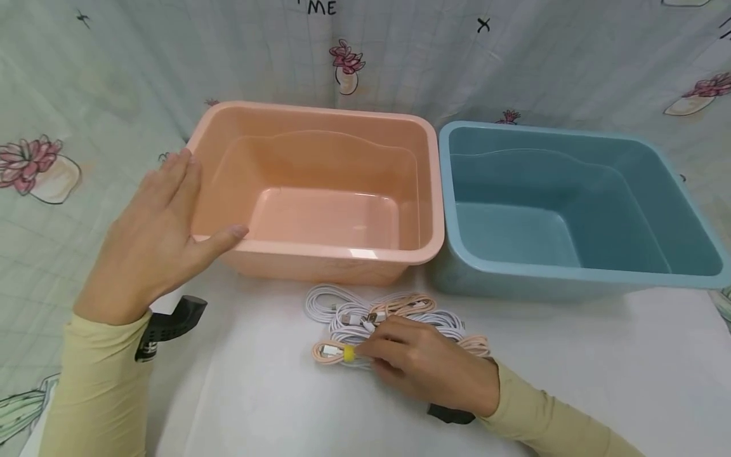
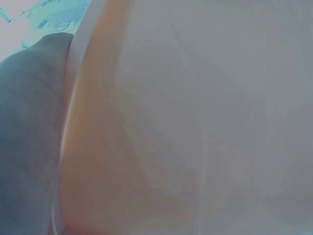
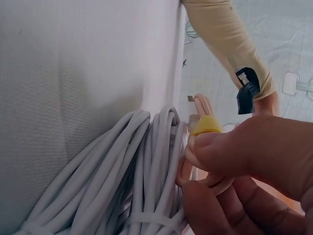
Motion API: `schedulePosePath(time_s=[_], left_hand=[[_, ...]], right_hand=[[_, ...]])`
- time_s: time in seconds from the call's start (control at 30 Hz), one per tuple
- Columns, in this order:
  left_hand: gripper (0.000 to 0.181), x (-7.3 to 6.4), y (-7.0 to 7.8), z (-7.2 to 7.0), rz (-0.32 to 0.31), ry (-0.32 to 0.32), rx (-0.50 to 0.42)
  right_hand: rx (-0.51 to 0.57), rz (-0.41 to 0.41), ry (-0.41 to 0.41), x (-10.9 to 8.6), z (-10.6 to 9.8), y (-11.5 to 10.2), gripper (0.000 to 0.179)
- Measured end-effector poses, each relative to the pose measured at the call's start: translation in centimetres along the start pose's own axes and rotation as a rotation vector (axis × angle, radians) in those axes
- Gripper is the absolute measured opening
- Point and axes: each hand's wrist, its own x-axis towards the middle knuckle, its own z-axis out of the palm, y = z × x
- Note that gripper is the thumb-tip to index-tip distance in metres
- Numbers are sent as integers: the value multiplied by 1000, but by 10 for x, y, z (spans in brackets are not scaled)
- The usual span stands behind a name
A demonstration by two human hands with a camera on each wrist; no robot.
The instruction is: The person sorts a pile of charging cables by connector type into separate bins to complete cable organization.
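Note:
My right hand [image 1: 425, 362] pinches a coiled peach cable [image 1: 324, 353] between thumb and fingers, close to the yellow band [image 1: 349, 353] around it. In the right wrist view the thumb presses beside that yellow band [image 3: 206, 125]. Underneath and around the hand lies a pile of bundled white cables [image 1: 328, 304] with another peach cable coil [image 1: 408, 304] among them. My left hand [image 1: 151, 235] rests with straight fingers on the left rim of the peach basin [image 1: 325, 219], its thumb over the front rim. The left wrist view is mostly filled by the basin's wall [image 2: 161, 122].
A blue basin [image 1: 514, 235] stands right of the peach one, their rims nearly touching. Both sit on a white-covered table [image 1: 274, 406], behind the cables. A printed curtain [image 1: 411, 57] hangs at the back and left.

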Motion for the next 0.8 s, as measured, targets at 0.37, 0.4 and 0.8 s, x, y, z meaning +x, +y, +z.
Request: schedulePosePath(time_s=[0.37, 0.4, 0.8], left_hand=[[98, 0, 2, -3, -6, -19, -4], [98, 0, 2, -3, -5, -20, -4], [97, 0, 3, -2, -7, -22, 1]], right_hand=[[50, 18, 17, -1, 0, 4, 27], [60, 20, 20, -1, 0, 5, 27], [90, 106, 33, 0, 1, 5, 23]])
